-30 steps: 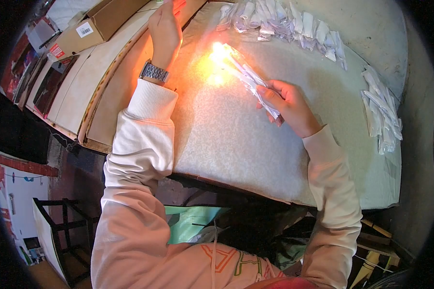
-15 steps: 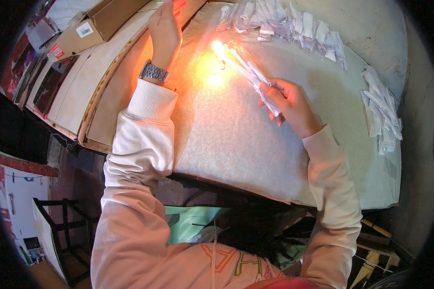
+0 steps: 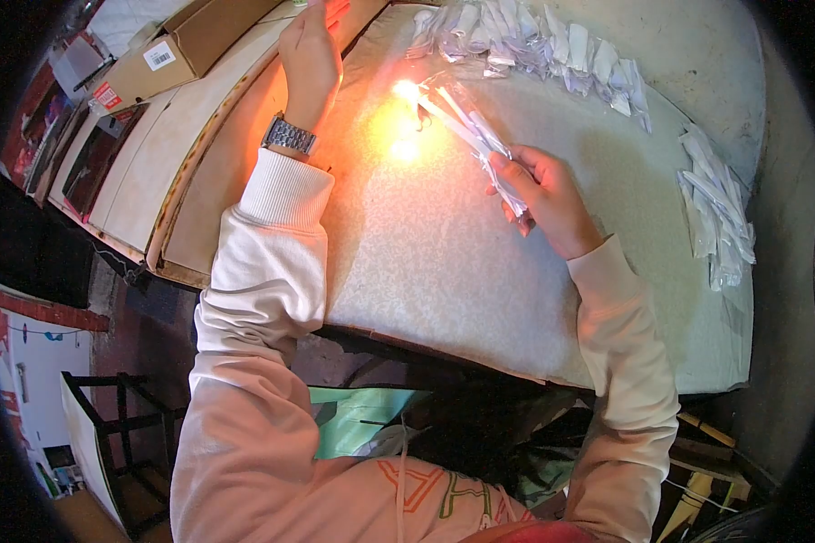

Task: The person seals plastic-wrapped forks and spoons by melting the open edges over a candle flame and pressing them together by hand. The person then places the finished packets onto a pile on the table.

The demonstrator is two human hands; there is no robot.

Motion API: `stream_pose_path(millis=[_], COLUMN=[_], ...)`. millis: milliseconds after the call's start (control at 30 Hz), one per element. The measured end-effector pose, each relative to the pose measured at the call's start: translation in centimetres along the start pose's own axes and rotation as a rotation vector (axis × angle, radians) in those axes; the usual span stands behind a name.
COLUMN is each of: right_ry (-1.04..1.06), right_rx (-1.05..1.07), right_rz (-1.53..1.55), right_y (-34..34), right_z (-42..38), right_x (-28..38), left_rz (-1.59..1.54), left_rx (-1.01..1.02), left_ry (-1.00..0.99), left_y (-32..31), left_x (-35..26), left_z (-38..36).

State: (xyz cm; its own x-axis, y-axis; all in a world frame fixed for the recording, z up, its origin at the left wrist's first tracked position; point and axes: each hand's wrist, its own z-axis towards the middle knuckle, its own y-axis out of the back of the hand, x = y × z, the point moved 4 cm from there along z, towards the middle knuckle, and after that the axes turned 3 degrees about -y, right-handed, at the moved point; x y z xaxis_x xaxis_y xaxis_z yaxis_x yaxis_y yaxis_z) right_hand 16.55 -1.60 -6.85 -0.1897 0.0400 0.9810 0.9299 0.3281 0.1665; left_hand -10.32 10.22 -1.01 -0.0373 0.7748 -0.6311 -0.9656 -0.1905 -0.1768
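My right hand [image 3: 539,195] grips a slim bundle of long white pieces in clear plastic [image 3: 466,131], perhaps wrapped cutlery; their exact kind is hard to make out. Its far end slants up and left to a bright flame [image 3: 407,89], whose glare hides whether the two touch and what feeds the fire. A glowing spot lies on the pale cloth-like table cover [image 3: 444,253] just below. At the upper left my left hand [image 3: 310,50] is raised with fingers stretched out, lit orange along its inner side. Nothing shows in it, though its fingertips reach the frame's top edge.
A row of similar white plastic-wrapped packets [image 3: 534,45] lies along the table's back edge. Another pile of packets [image 3: 720,213] is at the right, near the wall. An open cardboard box [image 3: 167,59] stands on the left-hand surface. A black-framed stool [image 3: 122,425] is at lower left.
The wrapped bundle's far end shifts and turns slightly beside the flame as my right hand adjusts a little. My left hand stays in place.
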Motion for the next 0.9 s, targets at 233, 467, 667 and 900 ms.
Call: stream_pose_path(millis=[233, 467, 667, 900], right_ry=[-0.008, 0.004, -0.001, 0.137], right_rx=[0.011, 0.002, 0.007, -0.130], right_rz=[-0.039, -0.020, -0.073, 0.093], right_y=[-0.1, 0.0, -0.2, 1.2], right_z=[0.0, 0.0, 0.0, 0.0], right_x=[0.1, 0.0, 0.1, 0.0], left_rz=[0.040, -0.025, -0.044, 0.068], left_rx=[-0.005, -0.026, -0.022, -0.074], left_ry=[-0.006, 0.024, 0.012, 0.126], left_y=[-0.2, -0.1, 0.0, -0.7], left_x=[-0.6, -0.1, 0.3, -1.2], left_z=[-0.1, 0.0, 0.1, -0.3])
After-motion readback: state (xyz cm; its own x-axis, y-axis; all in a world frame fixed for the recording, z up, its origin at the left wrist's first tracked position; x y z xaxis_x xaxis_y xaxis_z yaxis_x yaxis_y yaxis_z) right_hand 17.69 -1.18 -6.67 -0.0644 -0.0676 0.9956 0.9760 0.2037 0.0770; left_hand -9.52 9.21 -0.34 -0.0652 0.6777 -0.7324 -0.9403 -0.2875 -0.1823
